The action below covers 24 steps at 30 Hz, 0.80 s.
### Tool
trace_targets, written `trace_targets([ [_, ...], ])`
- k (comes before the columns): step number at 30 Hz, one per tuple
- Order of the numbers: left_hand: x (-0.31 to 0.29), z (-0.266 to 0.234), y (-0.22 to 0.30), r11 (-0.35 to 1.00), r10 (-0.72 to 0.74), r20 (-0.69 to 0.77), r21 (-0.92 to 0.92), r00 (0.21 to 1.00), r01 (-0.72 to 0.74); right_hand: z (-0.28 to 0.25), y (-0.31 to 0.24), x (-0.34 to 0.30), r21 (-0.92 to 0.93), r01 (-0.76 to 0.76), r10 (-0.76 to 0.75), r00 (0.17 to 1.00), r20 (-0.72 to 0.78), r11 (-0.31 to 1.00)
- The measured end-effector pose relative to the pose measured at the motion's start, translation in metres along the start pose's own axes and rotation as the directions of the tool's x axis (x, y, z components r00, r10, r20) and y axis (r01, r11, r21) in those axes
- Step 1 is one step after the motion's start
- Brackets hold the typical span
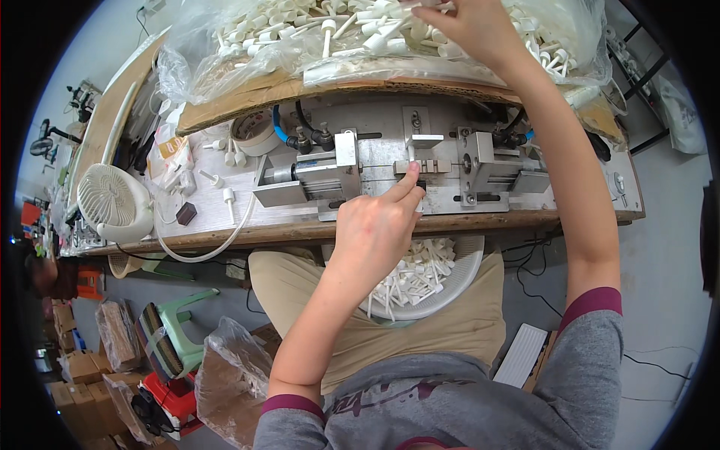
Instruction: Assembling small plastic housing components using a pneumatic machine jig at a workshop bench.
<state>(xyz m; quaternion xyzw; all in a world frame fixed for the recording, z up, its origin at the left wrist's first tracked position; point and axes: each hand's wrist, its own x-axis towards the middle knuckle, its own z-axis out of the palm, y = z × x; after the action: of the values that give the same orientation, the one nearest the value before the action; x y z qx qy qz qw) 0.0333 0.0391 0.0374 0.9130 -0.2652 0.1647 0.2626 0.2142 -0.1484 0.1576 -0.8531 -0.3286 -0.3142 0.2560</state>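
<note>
My left hand [375, 229] reaches to the middle of a metal bench fixture, its index finger stretched out. That fingertip touches a small slotted metal block [433, 166] between two clamp units, the left clamp [346, 166] and the right clamp [484, 166]. The thumb is hidden, and I see nothing held in this hand. Above the heap of white plastic parts [386, 34], round-headed with thin stems, is my right hand [476, 30]. Its fingers pinch a white piece at the upper picture edge, which partly cuts it off.
A cardboard edge [337, 90] fronts the plastic-lined heap. Left on the bench are a white fan [114, 204], a tape roll [255, 133], a dark block [187, 214] and loose parts. A white basket [471, 274] of white pieces sits at my lap. A green stool [180, 322] stands lower left.
</note>
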Motion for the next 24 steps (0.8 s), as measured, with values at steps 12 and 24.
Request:
trace_targets([
  [12,-0.005,0.009,0.004,0.996,0.024,-0.055,-0.08,0.998,-0.029,-0.032,0.036,-0.02,0.733,-0.536,0.621,0.758,0.2,0.418],
  [24,-0.039,0.022,0.025,0.931,0.154,-0.21,-0.297,0.965,-0.214,-0.064,0.192,-0.012,0.566,-0.327,0.338,0.937,0.089,0.757],
])
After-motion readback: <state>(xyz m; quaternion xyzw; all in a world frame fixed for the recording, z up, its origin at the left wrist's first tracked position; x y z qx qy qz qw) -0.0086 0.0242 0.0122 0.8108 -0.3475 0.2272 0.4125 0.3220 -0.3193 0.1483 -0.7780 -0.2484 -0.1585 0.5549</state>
